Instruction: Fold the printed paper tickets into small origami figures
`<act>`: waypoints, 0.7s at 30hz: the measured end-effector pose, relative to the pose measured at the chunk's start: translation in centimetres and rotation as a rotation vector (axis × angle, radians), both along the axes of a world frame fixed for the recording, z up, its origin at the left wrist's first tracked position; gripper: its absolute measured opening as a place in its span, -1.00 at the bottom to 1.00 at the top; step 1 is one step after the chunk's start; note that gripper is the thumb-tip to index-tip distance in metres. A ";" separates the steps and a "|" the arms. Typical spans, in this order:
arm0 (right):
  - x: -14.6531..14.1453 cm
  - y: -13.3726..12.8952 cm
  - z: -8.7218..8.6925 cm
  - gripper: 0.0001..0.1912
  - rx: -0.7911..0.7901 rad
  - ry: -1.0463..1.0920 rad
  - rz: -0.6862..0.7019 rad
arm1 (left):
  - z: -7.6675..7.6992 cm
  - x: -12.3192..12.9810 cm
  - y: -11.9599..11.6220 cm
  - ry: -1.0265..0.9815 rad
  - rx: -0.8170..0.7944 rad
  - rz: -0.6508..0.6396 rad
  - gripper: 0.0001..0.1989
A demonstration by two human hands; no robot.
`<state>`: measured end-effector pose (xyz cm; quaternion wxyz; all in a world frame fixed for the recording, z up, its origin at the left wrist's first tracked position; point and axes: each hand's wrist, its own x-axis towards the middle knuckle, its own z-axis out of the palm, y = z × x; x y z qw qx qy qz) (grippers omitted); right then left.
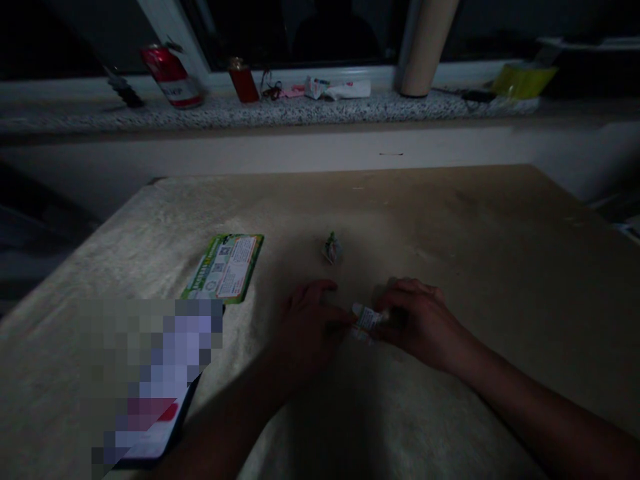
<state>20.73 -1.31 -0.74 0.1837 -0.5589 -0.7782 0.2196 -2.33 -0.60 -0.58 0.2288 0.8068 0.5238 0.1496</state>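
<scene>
Nearest, phone [165, 387] lies toward tabletop's [480, 260] near L corner (corner itself out of frame), mostly hidden by pixelation. To its R, L hand [307, 330] is palm down around the mid part; its fingers are bent, one tip touching the L end of a small printed packet [367, 319]. Can't tell if they pinch it, too dark underneath. R hand [420, 323] reaches in from the R side; its fingers are narrow, holding the packet's R end. So packet's betw. the hands, nearer the near edge than the far one; resting on the tabletop or just above, can't tell.

Progress, my read: packet's in hand & being worked on, but no clear tear or contents visible, so opened or not = unclear.

Bit farther, green printed card [227, 267] lies flat L of middle, just beyond the phone. Small crumpled bit [331, 250] w/ green top is past L hand, approx midway betw. L & R edges, untouched.

Beyond the far edge, on the speckled sill [280, 117], L to R: red can [173, 77], red bottle [243, 81], white wrapper [350, 89], brown cylinder [427, 50], yellow container [525, 81].
</scene>
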 end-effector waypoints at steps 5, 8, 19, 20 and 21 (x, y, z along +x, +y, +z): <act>0.3 0.7 -0.1 -0.91 -0.015 0.028 0.045 | 0.0 -0.2 0.3 0.014 0.008 -0.017 -0.76; 0.4 0.9 -0.1 -0.89 -0.008 0.037 0.067 | 0.1 -0.2 0.3 0.018 -0.002 -0.016 -0.73; 0.4 1.1 -0.5 -0.85 0.011 0.045 0.054 | -0.4 -0.1 0.2 -0.016 0.022 -0.024 -0.72; 0.5 1.2 -0.5 -0.85 0.014 0.049 0.053 | -0.4 0.0 0.2 -0.019 0.021 -0.025 -0.72; 0.5 1.2 -0.6 -0.85 0.018 0.052 0.052 | -0.5 0.0 0.2 -0.025 0.024 -0.022 -0.73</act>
